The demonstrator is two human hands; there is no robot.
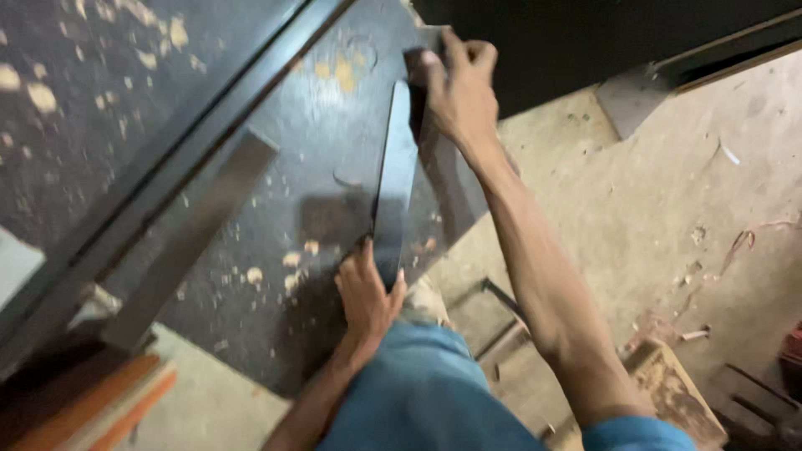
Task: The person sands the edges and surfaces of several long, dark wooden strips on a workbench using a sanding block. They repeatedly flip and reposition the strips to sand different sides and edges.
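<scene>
A long dark narrow strip (395,171) lies on a dark work surface (284,175) speckled with pale chips. My right hand (458,88) grips the strip's far end, fingers curled over the top edge. My left hand (366,294) holds the near end at the surface's front edge. Both arms reach forward over my blue-clad knee.
A grey flat bar (196,234) lies diagonally left of the strip, beside a black rail (167,179). Orange boards (92,401) sit at the lower left. The dusty floor (668,192) on the right carries wood blocks (668,384) and scraps.
</scene>
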